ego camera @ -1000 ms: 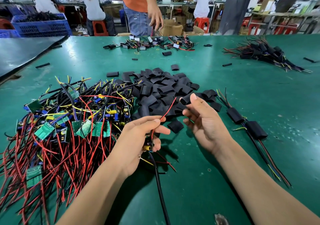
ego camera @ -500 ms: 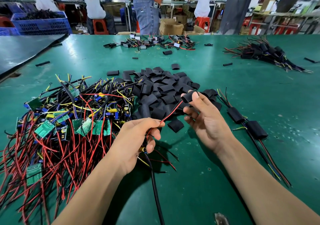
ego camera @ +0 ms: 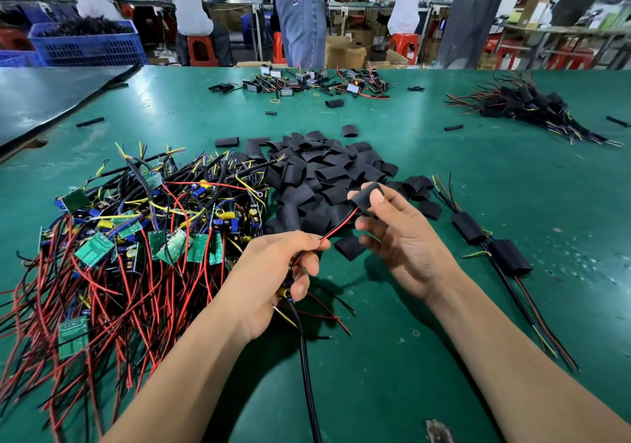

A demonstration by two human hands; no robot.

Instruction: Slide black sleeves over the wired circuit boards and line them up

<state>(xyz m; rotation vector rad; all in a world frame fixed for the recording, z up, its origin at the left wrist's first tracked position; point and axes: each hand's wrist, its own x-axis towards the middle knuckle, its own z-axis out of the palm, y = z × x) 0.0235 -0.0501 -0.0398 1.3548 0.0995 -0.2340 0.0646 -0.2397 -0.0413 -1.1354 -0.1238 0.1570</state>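
Black sleeve [ego camera: 363, 196] pinched between the thumb and fingers of my right hand [ego camera: 403, 237], raised over the green table [ego camera: 512, 176]. A red wire [ego camera: 338, 225] runs from the sleeve's lower mouth down to my left hand [ego camera: 273, 272], which is curled round it, thumb and forefinger pinching. The hands are apart, joined only by that wire. What else the left fist encloses is mostly hidden. A black cable [ego camera: 307, 374] drops from it toward the near edge.

Just beyond the hands lies the heap of loose sleeves [ego camera: 324, 173], mid-table. Left of it, toward the left edge, sprawls a tangle of green boards [ego camera: 136, 237] with red, black and yellow leads. Right of my right hand, two sleeved boards [ego camera: 471, 227] lie in line, wires trailing toward the near edge. A sleeved bundle [ego camera: 522, 104] rests near the far right corner, and more parts [ego camera: 307, 82] sit along the far edge, where a person in jeans [ego camera: 300, 15] stands.
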